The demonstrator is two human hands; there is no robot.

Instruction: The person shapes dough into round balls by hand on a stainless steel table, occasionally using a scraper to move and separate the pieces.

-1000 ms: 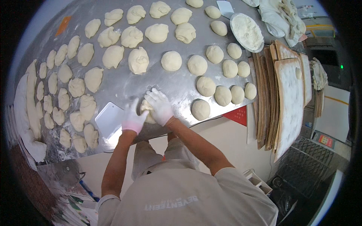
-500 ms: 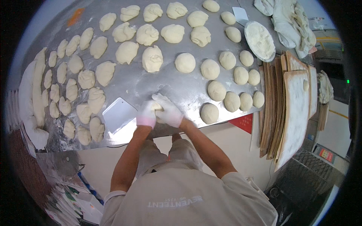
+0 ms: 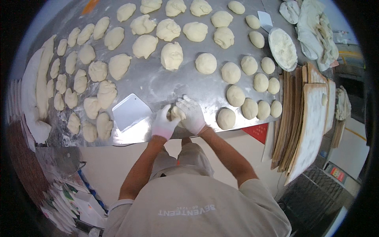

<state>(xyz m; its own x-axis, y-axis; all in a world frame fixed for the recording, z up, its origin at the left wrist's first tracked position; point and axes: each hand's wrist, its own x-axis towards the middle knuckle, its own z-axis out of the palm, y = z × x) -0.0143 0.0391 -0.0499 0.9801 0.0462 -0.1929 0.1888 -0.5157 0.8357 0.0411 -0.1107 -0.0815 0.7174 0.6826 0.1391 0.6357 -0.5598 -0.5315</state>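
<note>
At the front edge of the metal table (image 3: 154, 85), both gloved hands close around one piece of dough (image 3: 178, 113). My left hand (image 3: 164, 121) wears a white glove with a pink cuff and presses the dough from its left side. Over its right side curve the fingers of my right hand (image 3: 192, 114), also in a white glove. Much of the dough is hidden by the gloves. A flat dough scraper (image 3: 131, 111) lies left of my left hand. Right of my right hand sits a smooth round dough ball (image 3: 226, 119), one of several there.
Rough dough lumps (image 3: 119, 66) cover the table's left and far parts. A long dough strip (image 3: 42, 87) lies at the far left. A bowl of flour (image 3: 283, 49), a white scraper (image 3: 265, 20) and cloths (image 3: 314, 31) are at the far right. Boards (image 3: 308, 122) stand beside the table.
The view has shifted, so the table's things sit further right in the picture. My hands have turned around the dough, and more of it now shows between them.
</note>
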